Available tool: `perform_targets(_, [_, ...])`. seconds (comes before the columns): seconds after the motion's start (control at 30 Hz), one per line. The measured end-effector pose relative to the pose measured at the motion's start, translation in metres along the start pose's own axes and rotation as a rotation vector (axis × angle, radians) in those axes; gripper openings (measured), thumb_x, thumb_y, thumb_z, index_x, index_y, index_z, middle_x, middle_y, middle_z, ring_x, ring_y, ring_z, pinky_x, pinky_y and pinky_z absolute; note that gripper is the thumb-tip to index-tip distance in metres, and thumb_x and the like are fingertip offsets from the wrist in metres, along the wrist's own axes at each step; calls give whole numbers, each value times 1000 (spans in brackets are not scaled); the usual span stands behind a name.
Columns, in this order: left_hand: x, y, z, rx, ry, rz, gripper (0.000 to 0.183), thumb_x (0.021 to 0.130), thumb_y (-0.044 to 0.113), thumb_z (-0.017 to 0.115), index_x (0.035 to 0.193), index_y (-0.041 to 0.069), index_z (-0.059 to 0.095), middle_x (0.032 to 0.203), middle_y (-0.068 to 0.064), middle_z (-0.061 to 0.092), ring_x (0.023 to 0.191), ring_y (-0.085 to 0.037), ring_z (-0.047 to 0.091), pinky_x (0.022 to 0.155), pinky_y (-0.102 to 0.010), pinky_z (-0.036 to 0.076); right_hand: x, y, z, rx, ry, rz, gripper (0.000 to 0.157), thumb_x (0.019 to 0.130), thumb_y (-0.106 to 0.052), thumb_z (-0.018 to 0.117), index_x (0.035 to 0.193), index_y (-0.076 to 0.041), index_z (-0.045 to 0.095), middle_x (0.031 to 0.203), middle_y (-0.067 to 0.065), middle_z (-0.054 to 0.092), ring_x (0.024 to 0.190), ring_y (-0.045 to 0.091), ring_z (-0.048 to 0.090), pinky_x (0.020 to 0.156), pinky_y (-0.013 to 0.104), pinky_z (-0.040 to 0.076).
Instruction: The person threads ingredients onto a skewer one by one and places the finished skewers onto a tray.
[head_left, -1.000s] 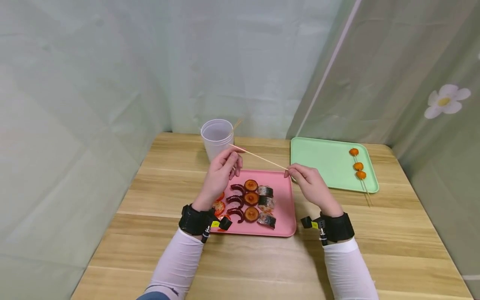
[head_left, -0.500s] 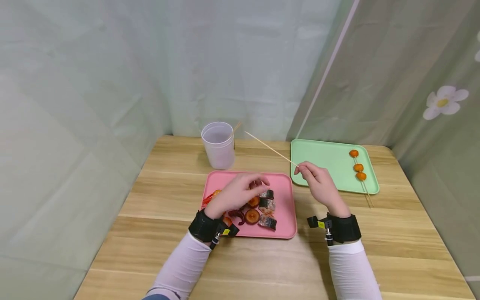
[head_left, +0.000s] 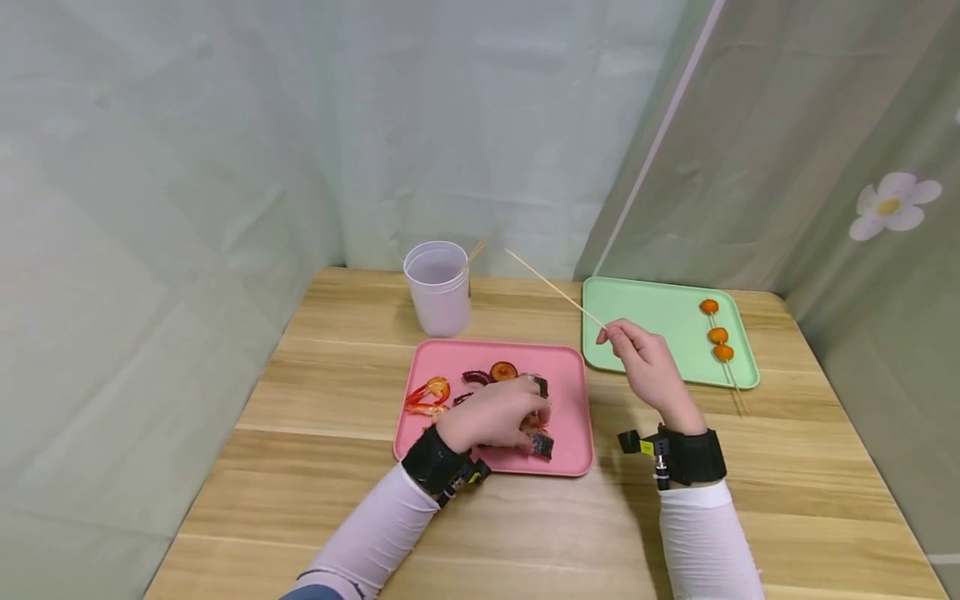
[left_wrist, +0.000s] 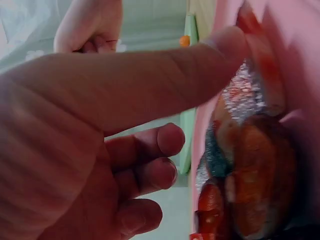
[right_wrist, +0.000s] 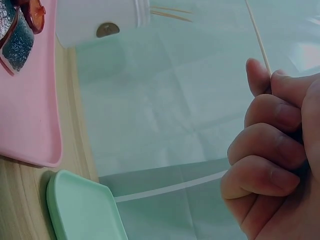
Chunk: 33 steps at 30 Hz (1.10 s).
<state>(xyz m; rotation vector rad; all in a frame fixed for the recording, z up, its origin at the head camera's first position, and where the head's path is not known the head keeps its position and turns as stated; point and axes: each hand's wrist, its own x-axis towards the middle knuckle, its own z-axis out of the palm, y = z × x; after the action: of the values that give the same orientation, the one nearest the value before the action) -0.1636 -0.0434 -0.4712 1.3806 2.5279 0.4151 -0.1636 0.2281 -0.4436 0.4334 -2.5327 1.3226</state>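
pinching skewer (head_left: 556, 288), left hand (head_left: 495, 414) over fish pieces (head_left: 542, 445)

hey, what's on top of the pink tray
On the pink tray I can see shrimp, octopus tentacles, a round brown slice and dark-skinned fish pieces. The left hand covers whatever lies beneath it.

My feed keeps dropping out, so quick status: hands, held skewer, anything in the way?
Right hand pinching bare skewer by one end. Left hand at the fish pieces, grip unclear. Nothing seen touching skewer's free end.
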Motion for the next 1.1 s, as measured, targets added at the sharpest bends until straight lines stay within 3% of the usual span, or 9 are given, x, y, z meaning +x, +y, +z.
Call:
perform_targets(0.2, [3,0,7,25,-19,43,40,80,31,97,113,19,78,108,8,68,100,-7,57,87,-23,50,1,1,1,6,0,-7,29,117,-22,48,106,-11,72,79,12,55,69,22,46,63,33,37])
perform_targets(0.33, [5,0,13,50,-30,64,33,80,35,96,103,21,77,101,12,64,91,-5,56,84,-23,49,1,1,1,5,0,-11,29,116,-21,48,107,-11,73,78,8,55,72,21,47,64,32,37])
perform_targets(0.47, [5,3,14,53,-42,38,31,80,35,96,96,21,74,97,12,60,86,-5,54,79,-23,48,1,2,1,2,6,-10,29,116,-21,48,106,-11,74,77,4,53,70,21,47,63,32,37])
perform_targets(0.63, [4,7,13,52,-57,6,38,78,37,98,99,21,71,98,11,60,86,-6,54,77,-23,48,1,3,1,1,11,-13,29,116,-21,49,106,-12,74,78,8,55,71,20,47,63,31,37])
perform_targets(0.8, [6,8,17,49,-65,16,48,74,34,102,96,22,60,93,10,53,86,-8,52,73,-22,45,1,3,2,-1,12,-19,29,116,-21,49,106,-11,74,76,2,53,73,21,49,64,31,38])
perform_targets(1.0, [9,7,19,10,-25,58,42,76,19,98,93,22,60,86,11,55,83,-7,52,70,-20,43,0,2,2,-5,15,-19,29,116,-21,49,107,-11,74,78,5,55,71,21,48,63,32,38])
perform_targets(1.1, [9,3,14,-49,25,100,29,84,24,94,100,22,71,92,13,61,89,-5,55,80,-20,45,0,1,2,-6,15,-16,29,116,-20,49,107,-11,74,78,7,55,70,21,48,63,32,38])
